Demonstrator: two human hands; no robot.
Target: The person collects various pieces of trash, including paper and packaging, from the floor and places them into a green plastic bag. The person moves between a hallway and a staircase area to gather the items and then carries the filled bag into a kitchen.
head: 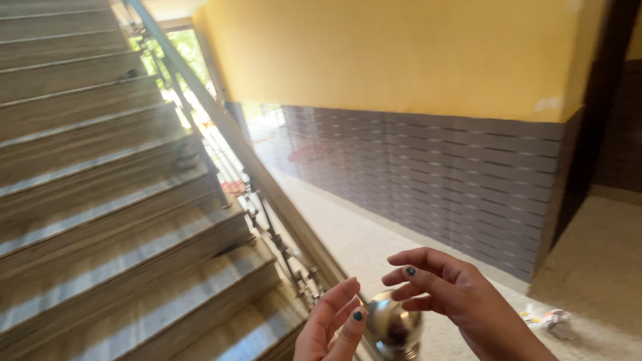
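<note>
Here we hover both hands over the metal ball cap (pixel 394 326) at the foot of the stair railing (pixel 242 151).

Our left hand (pixel 330 333) is loose and spread, fingers just beside the ball's left side; our right hand (pixel 457 297) curls, unclenched, above its right, gripping nothing. Whether either touches it, we cannot tell. The steps (pixel 87 210) rise on the left, and litter (pixel 550 318) lies on the floor to the right.

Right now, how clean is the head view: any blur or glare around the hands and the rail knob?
Head view: stairs and handrail smeared by motion blur; window blown out; left hand, right hand fairly sharp; glare spot on the steel knob.
</note>
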